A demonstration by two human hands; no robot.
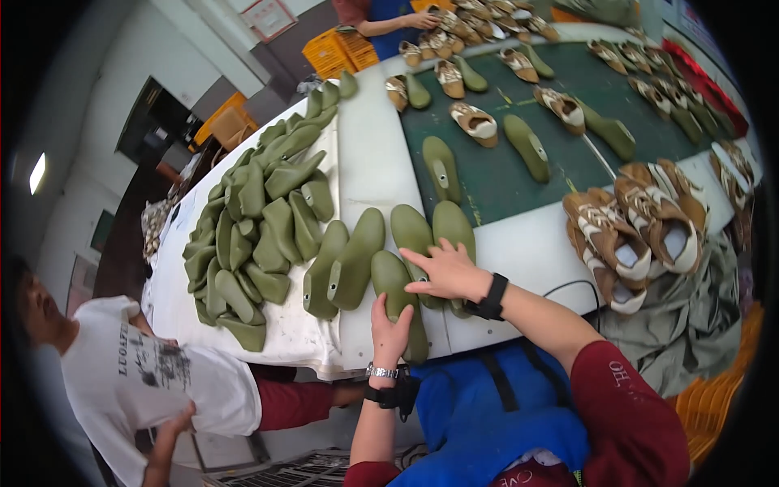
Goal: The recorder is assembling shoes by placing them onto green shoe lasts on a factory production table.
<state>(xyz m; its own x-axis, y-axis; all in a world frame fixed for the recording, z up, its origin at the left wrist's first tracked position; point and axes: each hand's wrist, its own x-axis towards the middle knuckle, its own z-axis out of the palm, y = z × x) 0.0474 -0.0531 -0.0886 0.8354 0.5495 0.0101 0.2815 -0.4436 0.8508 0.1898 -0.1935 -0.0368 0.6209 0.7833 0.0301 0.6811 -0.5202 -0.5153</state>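
From afar, I curl my left hand (389, 331) around a smooth, foot-shaped green form (390, 274), right hand (453, 273) splayed over similar forms (411, 225).
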